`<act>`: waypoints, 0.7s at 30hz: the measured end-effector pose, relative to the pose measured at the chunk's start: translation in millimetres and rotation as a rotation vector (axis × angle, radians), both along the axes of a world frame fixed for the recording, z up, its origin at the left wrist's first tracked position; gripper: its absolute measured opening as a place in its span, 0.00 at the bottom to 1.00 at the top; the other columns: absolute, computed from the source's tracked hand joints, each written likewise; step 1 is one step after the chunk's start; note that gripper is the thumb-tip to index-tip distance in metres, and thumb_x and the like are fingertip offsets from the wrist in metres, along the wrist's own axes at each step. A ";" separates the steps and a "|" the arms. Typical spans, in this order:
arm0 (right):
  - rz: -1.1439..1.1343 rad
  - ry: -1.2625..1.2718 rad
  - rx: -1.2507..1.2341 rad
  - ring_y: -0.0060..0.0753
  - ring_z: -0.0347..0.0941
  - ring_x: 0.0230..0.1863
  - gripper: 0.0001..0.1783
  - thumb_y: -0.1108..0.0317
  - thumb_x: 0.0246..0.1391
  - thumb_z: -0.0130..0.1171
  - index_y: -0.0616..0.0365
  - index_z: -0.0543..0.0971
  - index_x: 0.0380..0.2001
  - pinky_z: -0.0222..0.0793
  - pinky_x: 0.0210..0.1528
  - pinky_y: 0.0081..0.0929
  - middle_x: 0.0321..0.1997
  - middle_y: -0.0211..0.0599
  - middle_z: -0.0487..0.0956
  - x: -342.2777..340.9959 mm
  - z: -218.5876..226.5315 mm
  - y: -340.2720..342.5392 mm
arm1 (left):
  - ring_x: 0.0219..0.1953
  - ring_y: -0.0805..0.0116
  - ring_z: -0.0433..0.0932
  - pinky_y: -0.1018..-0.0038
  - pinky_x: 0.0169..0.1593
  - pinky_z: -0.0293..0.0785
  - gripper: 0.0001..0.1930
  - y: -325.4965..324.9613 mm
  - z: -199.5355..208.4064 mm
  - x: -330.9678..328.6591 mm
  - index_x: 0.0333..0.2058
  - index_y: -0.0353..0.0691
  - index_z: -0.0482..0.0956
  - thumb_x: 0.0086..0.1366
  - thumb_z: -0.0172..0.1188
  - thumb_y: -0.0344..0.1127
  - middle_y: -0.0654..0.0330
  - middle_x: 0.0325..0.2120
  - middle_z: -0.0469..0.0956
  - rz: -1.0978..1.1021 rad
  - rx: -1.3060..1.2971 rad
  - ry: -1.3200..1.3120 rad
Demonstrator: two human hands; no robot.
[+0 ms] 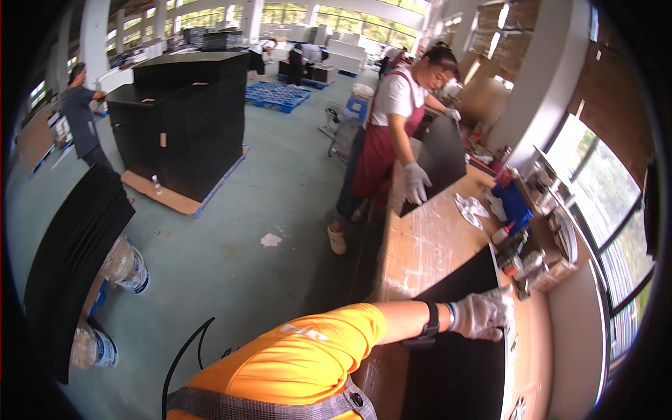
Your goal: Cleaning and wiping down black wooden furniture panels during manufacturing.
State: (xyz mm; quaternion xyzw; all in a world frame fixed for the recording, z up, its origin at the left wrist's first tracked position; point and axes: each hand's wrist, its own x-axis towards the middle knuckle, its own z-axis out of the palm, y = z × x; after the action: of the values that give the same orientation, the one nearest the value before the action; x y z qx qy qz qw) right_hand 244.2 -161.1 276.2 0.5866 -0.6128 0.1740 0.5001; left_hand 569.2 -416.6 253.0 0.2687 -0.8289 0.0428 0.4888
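White-gloved, the left hand (483, 315) perhaps steadies a flat black panel (458, 374) near the brown worktop's (437, 241) window-side edge. Fingers look bent; grip unclear.

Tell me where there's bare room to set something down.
The brown bench top lies bare between the black panel under your left hand and the co-worker's dark panel, bordered by the white cloth on the window side. The floor is open between the tall black stack and the bench. Crowded: the window edge, with bottles, a blue bin and a cardboard box.
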 end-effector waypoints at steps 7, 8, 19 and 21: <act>0.114 -0.089 0.109 0.58 0.66 0.55 0.28 0.54 0.62 0.48 0.68 0.67 0.55 0.58 0.61 0.53 0.56 0.54 0.70 -96.9 -17.9 57.3 | 0.50 0.58 0.72 0.54 0.65 0.52 0.17 -6.9 0.3 16.3 0.43 0.46 0.75 0.55 0.59 0.41 0.58 0.44 0.75 0.315 -0.188 -0.149; 0.019 -0.071 0.042 0.57 0.65 0.56 0.25 0.56 0.63 0.45 0.66 0.67 0.54 0.57 0.61 0.52 0.54 0.50 0.70 -111.6 -22.0 73.8 | 0.48 0.57 0.73 0.56 0.65 0.54 0.15 -15.2 -5.7 9.5 0.42 0.45 0.75 0.55 0.58 0.39 0.59 0.42 0.75 0.306 -0.286 -0.076; -0.083 -0.138 -0.075 0.47 0.70 0.52 0.22 0.51 0.59 0.47 0.59 0.71 0.46 0.58 0.63 0.52 0.47 0.43 0.74 -282.4 -20.9 220.2 | 0.52 0.50 0.72 0.53 0.65 0.57 0.16 103.2 -7.2 -138.1 0.43 0.31 0.74 0.71 0.43 0.38 0.49 0.43 0.76 0.148 -0.280 -0.132; -0.127 -0.156 -0.118 0.47 0.70 0.53 0.22 0.51 0.60 0.46 0.59 0.73 0.44 0.56 0.64 0.53 0.47 0.42 0.74 -302.8 -13.9 259.5 | 0.53 0.49 0.71 0.54 0.64 0.59 0.14 127.5 -4.7 -161.7 0.43 0.31 0.74 0.71 0.44 0.35 0.49 0.43 0.76 0.106 -0.327 -0.141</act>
State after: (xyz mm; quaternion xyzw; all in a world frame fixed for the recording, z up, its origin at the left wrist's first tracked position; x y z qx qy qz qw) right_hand -58.5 98.4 262.3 0.5007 -0.6746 0.2231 0.4945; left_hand 407.6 -289.1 248.3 0.2254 -0.8276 0.2216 0.4638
